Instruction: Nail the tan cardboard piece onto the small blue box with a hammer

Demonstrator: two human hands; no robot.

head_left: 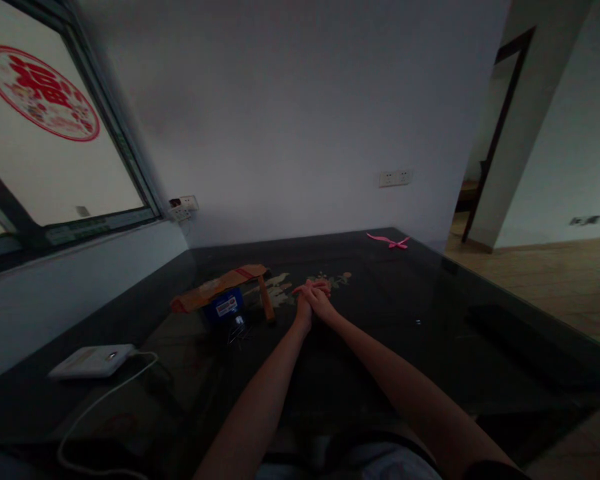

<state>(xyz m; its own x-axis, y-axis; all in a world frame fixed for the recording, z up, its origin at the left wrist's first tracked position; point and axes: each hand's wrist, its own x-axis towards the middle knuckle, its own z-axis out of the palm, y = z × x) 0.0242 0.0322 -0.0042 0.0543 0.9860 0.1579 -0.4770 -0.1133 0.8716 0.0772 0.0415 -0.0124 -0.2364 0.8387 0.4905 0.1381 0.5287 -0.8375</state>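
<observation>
My left hand and my right hand are clasped together over the dark glossy table, near its middle. Their fingers look interlaced, with some of them fairly straight. No object shows between them, though the palms are hidden. Under and behind the hands is a flower pattern in the tabletop. Nearest on the left stands a wooden stick-like piece, tilted. Beside it are a blue container with a white label and a brown paper-like strip lying across its top.
Thin wire-like pieces lie before the blue container. A white box-shaped device with a white cable sits at left. Far right is a pink ribbon-like thing. A tiny shiny piece and a dark flat slab lie right.
</observation>
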